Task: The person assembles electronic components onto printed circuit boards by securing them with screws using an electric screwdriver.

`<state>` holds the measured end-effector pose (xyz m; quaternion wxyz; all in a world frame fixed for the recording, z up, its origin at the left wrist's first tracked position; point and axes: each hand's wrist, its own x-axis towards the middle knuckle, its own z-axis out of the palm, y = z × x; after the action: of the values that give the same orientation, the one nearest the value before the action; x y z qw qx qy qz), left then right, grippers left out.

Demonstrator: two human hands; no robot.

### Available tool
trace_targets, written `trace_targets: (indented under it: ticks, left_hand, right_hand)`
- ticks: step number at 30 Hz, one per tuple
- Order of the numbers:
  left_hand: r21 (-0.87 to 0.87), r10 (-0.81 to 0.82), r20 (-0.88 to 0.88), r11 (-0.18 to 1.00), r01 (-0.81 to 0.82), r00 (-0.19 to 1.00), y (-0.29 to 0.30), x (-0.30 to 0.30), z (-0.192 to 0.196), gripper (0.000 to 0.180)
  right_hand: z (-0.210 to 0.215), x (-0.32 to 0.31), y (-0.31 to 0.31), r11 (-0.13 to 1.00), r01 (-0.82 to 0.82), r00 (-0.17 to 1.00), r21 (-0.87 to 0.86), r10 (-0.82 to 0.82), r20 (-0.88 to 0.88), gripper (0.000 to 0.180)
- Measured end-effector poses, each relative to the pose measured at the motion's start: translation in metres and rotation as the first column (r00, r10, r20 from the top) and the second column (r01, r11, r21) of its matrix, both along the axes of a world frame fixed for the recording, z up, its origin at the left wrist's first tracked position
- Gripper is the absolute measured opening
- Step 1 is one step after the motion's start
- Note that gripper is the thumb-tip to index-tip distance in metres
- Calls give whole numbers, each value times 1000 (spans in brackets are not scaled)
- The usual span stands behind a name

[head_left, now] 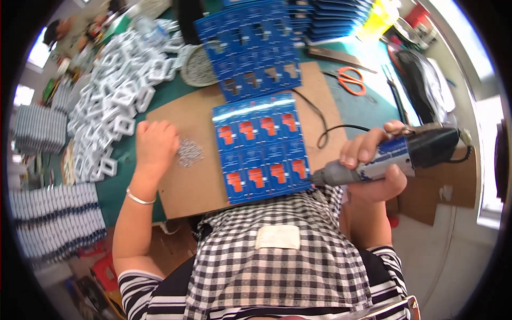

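My right hand (376, 160) grips a corded electric screwdriver (386, 157) with a grey nose and a blue and black body. It lies nearly level, its tip at the lower right edge of a blue panel (246, 154); whether it touches cannot be told. Two rows of orange parts (256, 178) sit in the panel, which rests on a brown board (192, 194). My left hand (156, 143) is at the board's left side with fingers curled closed, beside a small heap of screws (189, 153). Whatever its fingers hold is hidden.
Behind lies another blue panel (250, 50) with cut-outs, beside a round bowl (200, 66) of small parts. White plastic frames (120, 80) are piled at left, near stacked pieces (56, 213). Orange-handled scissors (350, 81) and stacked blue panels (338, 18) are at back right. A black cord (322, 120) crosses the board.
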<state>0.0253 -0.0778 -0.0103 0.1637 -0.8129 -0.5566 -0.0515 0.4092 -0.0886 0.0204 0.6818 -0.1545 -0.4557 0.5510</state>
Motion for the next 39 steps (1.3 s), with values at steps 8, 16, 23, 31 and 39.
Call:
trace_targets:
  ticks: [8, 16, 23, 31, 39]
  left_hand:
    - [-220, 25, 642, 963, 153, 767, -12, 78, 11, 10]
    - [-258, -174, 824, 732, 631, 539, -29, 188, 8, 18]
    - [-203, -307, 733, 752, 627, 607, -28, 202, -3, 17]
    - [-219, -322, 686, 764, 607, 653, -27, 208, -5, 19]
    - [-197, -306, 698, 788, 584, 648, -28, 208, -9, 15]
  right_hand:
    - [10, 23, -7, 994, 43, 999, 100, -42, -12, 60]
    - [11, 32, -14, 976, 19, 999, 215, -27, 36, 60]
    - [10, 31, -23, 998, 32, 999, 58, -31, -20, 58]
    - [2, 30, -25, 994, 30, 993, 104, -41, 110, 57]
    - [-4, 25, -17, 964, -41, 996, 263, 17, 92, 61]
